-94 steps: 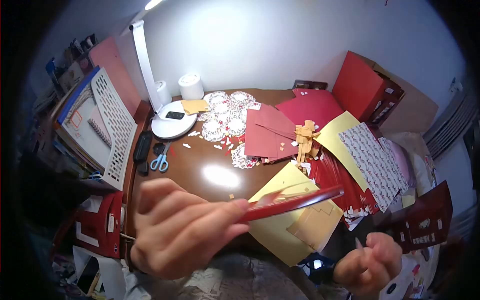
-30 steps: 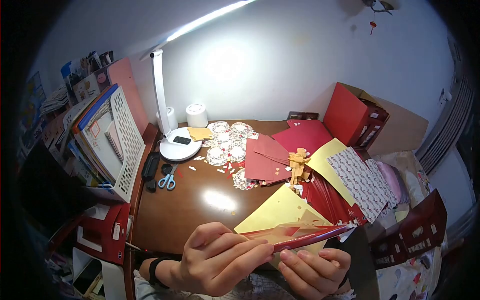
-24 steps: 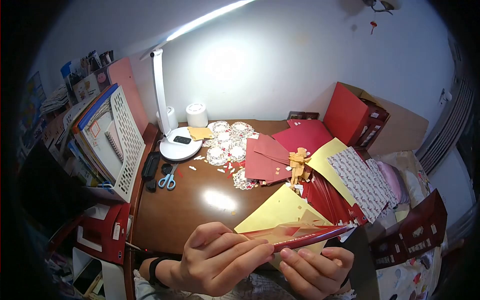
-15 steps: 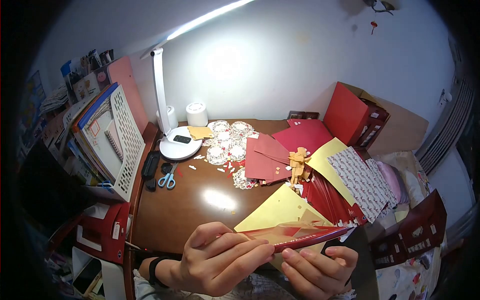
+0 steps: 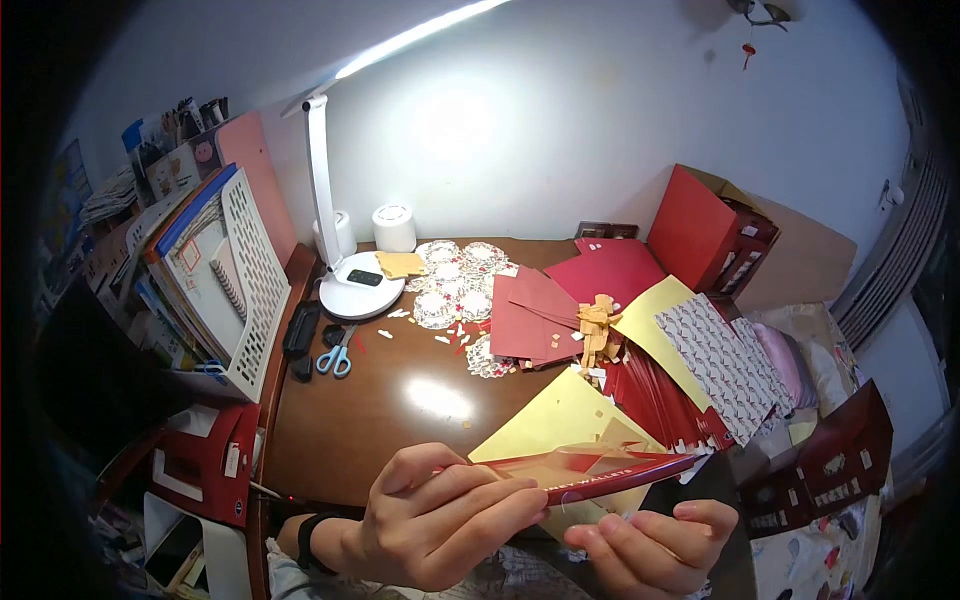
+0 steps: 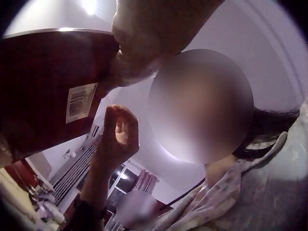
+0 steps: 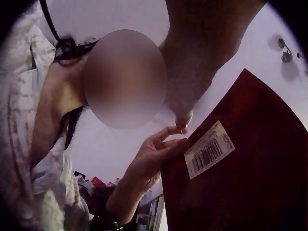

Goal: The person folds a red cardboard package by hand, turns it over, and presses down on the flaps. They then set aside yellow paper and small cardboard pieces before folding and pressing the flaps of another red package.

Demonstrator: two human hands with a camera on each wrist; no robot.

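Note:
My left hand (image 5: 450, 520) grips a flat red money-wallet packet (image 5: 620, 482) by its left end, fingers on the near side. White lettering ending in "WALLETS" runs along its edge, and tan paper shows behind that edge. The packet's underside carries a barcode label (image 7: 210, 149), seen in the right wrist view. Just right of and below the packet's front edge is my right hand (image 5: 660, 550), fingers curled with the thumb against them. A faint clear sticker (image 5: 627, 517) glints at its fingertips; a thin curved outline shows between it and the packet.
A yellow sheet (image 5: 545, 420) lies under the packet. Behind it are red card sheets (image 5: 530, 320), tan paper strips (image 5: 598, 335) and a stack of red packets (image 5: 650, 390). Blue-handled scissors (image 5: 335, 362), a white lamp (image 5: 350, 300) and lacy round papers (image 5: 440, 308) are farther left.
From about a second ago, my right fingertips have moved from the packet's front edge to the right and away from it. My left hand and the packet have stayed nearly in place.

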